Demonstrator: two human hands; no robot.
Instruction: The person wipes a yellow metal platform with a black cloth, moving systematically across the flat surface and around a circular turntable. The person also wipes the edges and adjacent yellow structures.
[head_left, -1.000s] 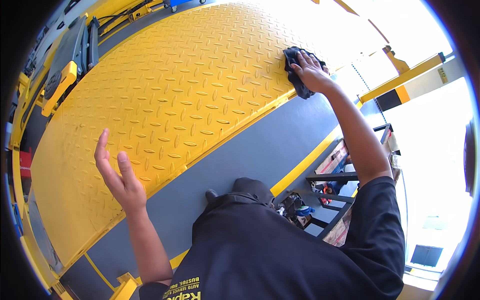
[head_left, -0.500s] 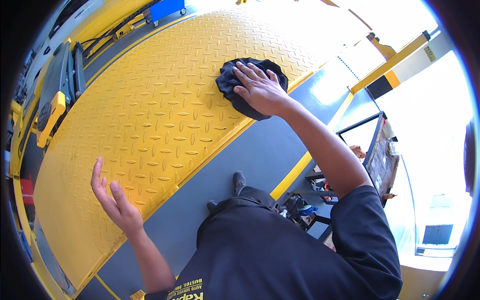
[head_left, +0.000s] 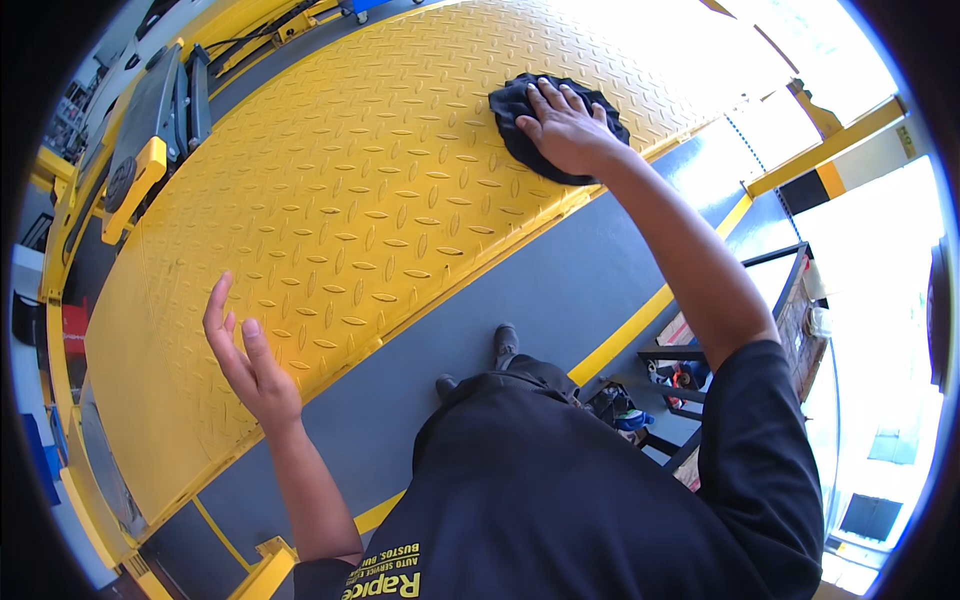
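My right hand point(head_left: 568, 128) lies flat with spread fingers on a bunched black cloth point(head_left: 518, 118), pressing it against a yellow diamond-plate metal surface point(head_left: 330, 190). The cloth sits close to the surface's right-hand edge, and the palm hides part of it. My left hand point(head_left: 250, 365) hovers near the lower left part of the plate, fingers loosely curved and apart, with nothing in it.
Grey floor with a yellow painted line point(head_left: 628, 335) runs beside the plate. A black-framed rack point(head_left: 672, 353) with assorted items stands at right. Yellow lift parts with a grey arm point(head_left: 150, 130) are at far left. A yellow beam point(head_left: 825, 150) stands upper right.
My right hand has slid the black cloth farther away and slightly to the right along the yellow plate. My left hand stays raised and open. The whole view has shifted somewhat.
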